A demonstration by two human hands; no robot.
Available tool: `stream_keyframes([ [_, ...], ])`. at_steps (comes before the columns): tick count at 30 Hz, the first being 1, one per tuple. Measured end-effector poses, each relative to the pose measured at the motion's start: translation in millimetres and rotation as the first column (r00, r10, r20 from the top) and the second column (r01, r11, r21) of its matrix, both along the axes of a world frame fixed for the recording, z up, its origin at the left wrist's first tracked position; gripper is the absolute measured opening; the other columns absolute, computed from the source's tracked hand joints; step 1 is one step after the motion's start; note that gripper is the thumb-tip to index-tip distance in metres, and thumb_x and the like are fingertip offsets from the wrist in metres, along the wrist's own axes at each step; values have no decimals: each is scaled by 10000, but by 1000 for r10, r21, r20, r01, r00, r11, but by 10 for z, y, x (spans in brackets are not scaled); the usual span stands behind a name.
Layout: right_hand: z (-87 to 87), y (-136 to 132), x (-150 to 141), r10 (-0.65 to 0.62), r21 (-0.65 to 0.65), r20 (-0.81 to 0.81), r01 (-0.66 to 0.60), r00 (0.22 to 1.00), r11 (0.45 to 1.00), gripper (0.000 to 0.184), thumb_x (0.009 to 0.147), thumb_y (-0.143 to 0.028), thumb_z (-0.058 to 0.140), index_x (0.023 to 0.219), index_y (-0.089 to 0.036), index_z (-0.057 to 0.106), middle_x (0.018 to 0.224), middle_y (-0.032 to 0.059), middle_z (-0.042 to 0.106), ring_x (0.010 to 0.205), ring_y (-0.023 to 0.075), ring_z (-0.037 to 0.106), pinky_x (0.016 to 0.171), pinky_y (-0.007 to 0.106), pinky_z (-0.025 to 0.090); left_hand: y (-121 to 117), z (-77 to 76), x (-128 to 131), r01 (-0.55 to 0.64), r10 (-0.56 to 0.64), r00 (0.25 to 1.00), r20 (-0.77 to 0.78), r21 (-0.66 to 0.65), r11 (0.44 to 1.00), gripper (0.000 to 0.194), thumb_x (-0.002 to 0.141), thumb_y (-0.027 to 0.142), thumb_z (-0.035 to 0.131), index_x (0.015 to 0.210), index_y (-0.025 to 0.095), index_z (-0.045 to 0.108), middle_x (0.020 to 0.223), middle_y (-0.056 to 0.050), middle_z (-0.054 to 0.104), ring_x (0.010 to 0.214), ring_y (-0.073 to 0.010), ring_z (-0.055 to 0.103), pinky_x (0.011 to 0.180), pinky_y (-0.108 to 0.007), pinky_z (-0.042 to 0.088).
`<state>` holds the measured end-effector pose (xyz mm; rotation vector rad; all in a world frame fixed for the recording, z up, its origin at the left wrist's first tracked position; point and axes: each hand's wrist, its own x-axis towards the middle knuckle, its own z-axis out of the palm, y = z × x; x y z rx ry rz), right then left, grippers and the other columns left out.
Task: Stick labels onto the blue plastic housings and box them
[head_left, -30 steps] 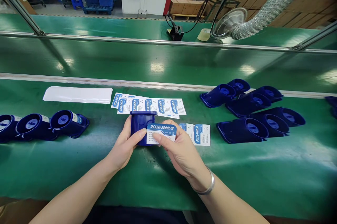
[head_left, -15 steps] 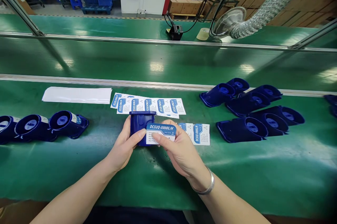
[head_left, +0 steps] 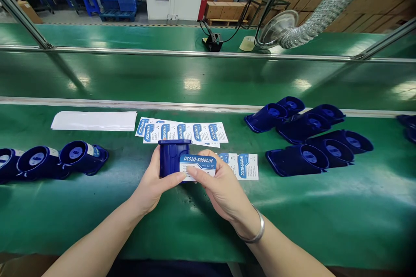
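Observation:
My left hand [head_left: 156, 181] is closed round a dark blue plastic housing [head_left: 169, 158], its flanged end pointing away from me. A blue and white label [head_left: 198, 164] printed DC52Q-5000L/H lies against the housing's right side and sticks out past it. My right hand [head_left: 216, 181] pinches the label, thumb on its face. Whether the label is stuck down along its left edge I cannot tell. Just beyond my hands lie label sheets [head_left: 185, 131], and another label strip [head_left: 247, 167] is partly covered by my right hand.
Several blue housings with labels [head_left: 79, 155] stand in a row at left. More blue housings [head_left: 312, 160] are grouped at right. A white backing sheet [head_left: 94, 121] lies at the back left. Beyond a metal rail [head_left: 195, 53] hangs a silver duct hose [head_left: 325, 8].
My left thumb has slid slightly down and right along the label's lower left edge. The housing and label stay almost in place; the view has shifted a little.

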<state>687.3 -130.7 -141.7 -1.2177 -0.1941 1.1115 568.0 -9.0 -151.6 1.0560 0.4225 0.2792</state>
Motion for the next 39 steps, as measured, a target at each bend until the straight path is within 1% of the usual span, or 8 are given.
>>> stream_keyframes([
  [3, 3, -1, -1, 1, 3, -5, -1, 1000, 1000, 613, 623, -433, 866, 967, -136, 455, 899, -29, 650, 755, -32, 598, 723, 87, 499, 10, -18, 2, 7, -8, 1000, 13, 18, 1000, 811, 843, 267, 797, 1522, 265, 353, 1487, -92, 516, 1339, -276, 528, 1121, -390, 446],
  [6, -2, 1, -6, -11, 13, -4, 12, 1000, 1000, 630, 602, -442, 876, 961, -141, 455, 887, -38, 654, 684, -59, 538, 655, 67, 444, 11, -33, -3, 1, -1, 1000, 11, 28, 1000, 810, 839, 270, 798, 1518, 258, 357, 1497, -105, 505, 1351, -290, 518, 1128, -402, 434],
  [8, -7, -1, -9, -11, 20, -6, 11, 1000, 1000, 633, 595, -442, 880, 957, -143, 454, 884, -41, 656, 678, -60, 528, 649, 68, 436, 1, -25, -3, 1, -1, 1000, 8, 34, 999, 825, 829, 284, 806, 1518, 248, 353, 1494, -118, 505, 1348, -301, 520, 1126, -413, 431],
  [15, -10, 3, -4, -4, 24, -16, 5, 1000, 1000, 630, 595, -446, 879, 935, -138, 447, 853, -47, 631, 715, -42, 561, 692, 87, 471, -60, 53, 25, -87, 88, 996, -27, 24, 996, 924, 783, 325, 833, 1558, 246, 337, 1433, -119, 560, 1309, -310, 539, 1098, -422, 438],
  [20, -13, 2, -8, 1, 19, -1, -1, 1000, 1000, 608, 617, -445, 866, 938, -135, 453, 855, -44, 626, 719, -44, 558, 708, 93, 476, -38, 18, 16, -71, 71, 997, -29, 13, 997, 960, 775, 323, 842, 1582, 279, 323, 1436, -112, 559, 1316, -314, 534, 1092, -419, 446],
  [26, 1, 0, -13, -2, 14, 14, 2, 1000, 1000, 604, 621, -464, 859, 938, -135, 465, 854, -43, 620, 720, -40, 550, 698, 96, 468, -17, 14, 0, -41, 42, 999, -30, 28, 999, 887, 802, 308, 826, 1544, 259, 343, 1443, -104, 551, 1308, -280, 543, 1087, -381, 461],
  [34, 3, 6, -18, -5, 10, 16, 5, 1000, 1000, 646, 599, -501, 864, 976, -146, 477, 876, -35, 613, 757, -24, 559, 725, 108, 476, -16, 32, 6, -34, 35, 999, -36, 31, 999, 867, 793, 317, 830, 1528, 264, 374, 1441, -107, 553, 1325, -306, 533, 1100, -407, 451],
  [39, -1, -7, -20, 12, 3, 44, -12, 999, 1000, 638, 622, -529, 842, 974, -147, 472, 900, -29, 609, 802, -15, 568, 770, 116, 494, -22, 28, 5, -43, 43, 999, -30, 14, 999, 970, 792, 310, 833, 1586, 291, 276, 1495, -101, 514, 1365, -307, 504, 1122, -410, 439],
])
